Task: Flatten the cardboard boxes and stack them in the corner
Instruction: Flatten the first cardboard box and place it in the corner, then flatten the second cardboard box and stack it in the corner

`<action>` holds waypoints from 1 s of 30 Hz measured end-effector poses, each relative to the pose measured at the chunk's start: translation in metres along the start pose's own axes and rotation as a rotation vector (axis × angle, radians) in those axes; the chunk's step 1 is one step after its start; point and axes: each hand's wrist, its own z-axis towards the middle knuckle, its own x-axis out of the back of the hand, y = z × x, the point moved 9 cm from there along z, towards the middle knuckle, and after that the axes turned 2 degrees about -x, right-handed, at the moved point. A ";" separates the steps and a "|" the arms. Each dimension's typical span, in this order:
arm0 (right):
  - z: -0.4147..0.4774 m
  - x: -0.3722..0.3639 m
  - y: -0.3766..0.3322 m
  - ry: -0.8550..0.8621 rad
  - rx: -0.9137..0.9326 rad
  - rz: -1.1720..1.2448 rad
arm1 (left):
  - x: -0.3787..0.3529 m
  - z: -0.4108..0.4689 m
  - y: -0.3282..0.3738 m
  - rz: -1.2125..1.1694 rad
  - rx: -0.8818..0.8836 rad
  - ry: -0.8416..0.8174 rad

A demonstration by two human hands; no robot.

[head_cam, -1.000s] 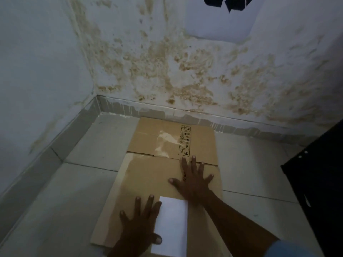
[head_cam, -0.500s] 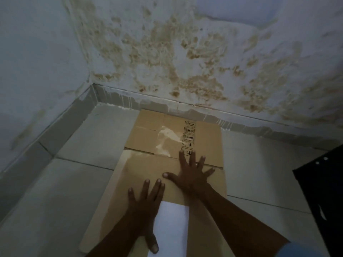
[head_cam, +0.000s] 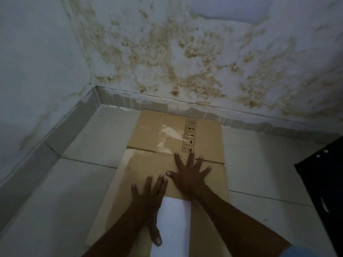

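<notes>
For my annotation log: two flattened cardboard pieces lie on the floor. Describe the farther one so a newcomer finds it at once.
Start at the stained wall and drop to its grey skirting; the far cardboard lies flat on the floor at its foot. Unlike the nearer cardboard with its white label, it bears a column of black handling symbols and a shiny tape patch.

Pale tiled floor (head_cam: 83, 182) crossed by thin grout lines, edged by grey skirting (head_cam: 130, 103). Lying flat on it, a flattened cardboard box (head_cam: 204, 138) touching the far skirting, with a second cardboard sheet (head_cam: 141, 164) just nearer. At the right edge, a black object (head_cam: 324, 182).
</notes>
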 end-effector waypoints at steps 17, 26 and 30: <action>-0.165 0.080 0.021 -0.119 0.053 0.036 | 0.057 -0.114 0.018 0.180 0.072 0.282; -0.370 0.337 0.003 -0.160 -0.033 0.175 | 0.293 -0.332 0.134 0.073 0.106 0.035; -0.444 0.479 0.006 -0.081 -0.056 0.237 | 0.407 -0.408 0.203 0.085 0.046 0.093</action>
